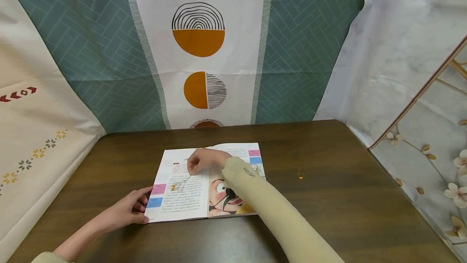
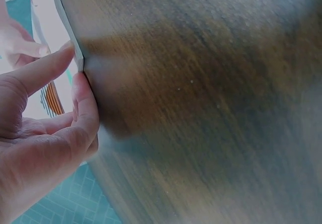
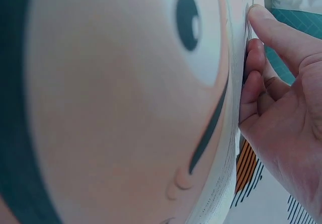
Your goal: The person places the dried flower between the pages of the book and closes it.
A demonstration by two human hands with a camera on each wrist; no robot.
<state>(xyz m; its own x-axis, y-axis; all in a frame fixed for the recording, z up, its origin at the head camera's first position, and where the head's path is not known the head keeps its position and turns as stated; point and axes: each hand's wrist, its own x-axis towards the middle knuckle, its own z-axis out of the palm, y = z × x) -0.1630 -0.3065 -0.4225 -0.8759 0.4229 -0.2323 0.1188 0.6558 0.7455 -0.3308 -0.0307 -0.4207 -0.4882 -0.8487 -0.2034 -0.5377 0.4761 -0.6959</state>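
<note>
An open book [image 1: 182,210] lies on the table, printed text on its left page and a cartoon face on its right page. My left hand [image 1: 125,210] holds the book's near left corner, thumb on the page and fingers at the edge; the left wrist view shows this hand [image 2: 55,118] close up. Over the left page, my right hand [image 1: 200,161] pinches a thin see-through piece with an orange end [image 1: 173,187]. Its exact kind is too small to tell. In the right wrist view, the right hand [image 3: 292,83] has curled fingers against the page, the piece hidden.
A small orange item [image 1: 300,177] with faint thin parts lies on the brown table [image 1: 346,198], right of the book. A patterned curtain [image 1: 310,52] hangs behind the table's far edge. Pale cloth [image 1: 408,72] with printed flowers hangs along the right side.
</note>
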